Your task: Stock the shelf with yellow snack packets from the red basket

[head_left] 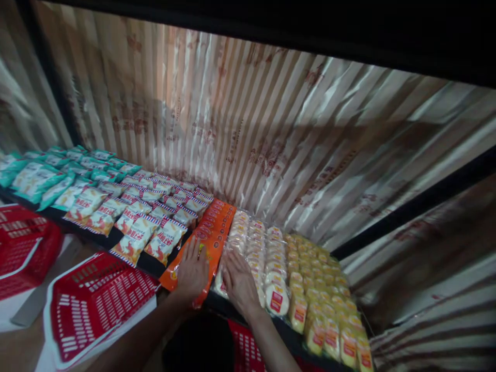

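My left hand lies flat with fingers stretched out on a flat orange plastic sheet with printed lettering, which runs from the front edge of the shelf to the back. Beside it, my right hand rests with extended fingers on the leftmost row of clear-wrapped round white pastries, next to the sheet's edge. Part of that row is hidden under the hand. More white pastries with red labels stand in rows to the right. Left of the sheet lie white snack bags with striped edges.
Yellow wrapped cakes fill the right end of the shelf, teal bags the left end. Red baskets with white rims stand below in front. A dark beam crosses overhead, and striped sheeting hangs behind.
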Tool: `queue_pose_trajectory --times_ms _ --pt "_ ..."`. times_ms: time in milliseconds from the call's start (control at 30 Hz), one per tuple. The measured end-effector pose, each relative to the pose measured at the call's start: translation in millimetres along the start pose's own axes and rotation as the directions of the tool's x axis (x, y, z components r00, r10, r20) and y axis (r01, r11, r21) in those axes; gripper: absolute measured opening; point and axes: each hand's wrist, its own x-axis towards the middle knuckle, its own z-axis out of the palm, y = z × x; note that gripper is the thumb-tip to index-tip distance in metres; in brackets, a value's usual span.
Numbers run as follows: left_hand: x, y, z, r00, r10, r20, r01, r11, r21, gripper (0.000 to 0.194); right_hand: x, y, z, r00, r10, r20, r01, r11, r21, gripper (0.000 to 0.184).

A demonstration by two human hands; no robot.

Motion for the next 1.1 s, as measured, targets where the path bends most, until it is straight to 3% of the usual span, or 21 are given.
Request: queue_pose_trajectory --times_ms 133,300,533,733,933,1100 --pt "-8 -16 8.0 0.998 0.056 0.039 -0.056 0.998 -0.015 0.042 15 -27 20 0.996 0.012 0.087 -0.01 1.0 -0.023 0.037" --pt "-12 -23 16.2 0.995 0.068 0.076 -0.067 0.998 -0.019 0.045 28 -36 38 0.982 0.072 0.175 -0.068 0.997 -0.03 0.038" --pt "-11 -16 11.6 0.977 -0.065 0.202 0.064 0.998 0.013 0.044 37 -45 44 0.962 0.172 0.214 -0.168 0.985 -0.034 0.038" --pt "-10 -13 4.2 0.951 -0.141 0.276 0.141 0.99 0.019 0.045 43 -53 41 0.956 0.186 0.227 -0.179 0.982 -0.05 0.034" --pt "-13 -22 6.0 0.963 -0.09 0.254 0.095 0.995 -0.01 0.044 47 -57 43 0.956 0.214 0.199 -0.197 0.975 -0.101 0.032" --pt "-20 -35 7.7 0.982 0.047 0.181 -0.041 0.999 -0.032 0.048 51 -68 46 0.951 0.263 0.16 -0.258 0.965 -0.055 0.034"
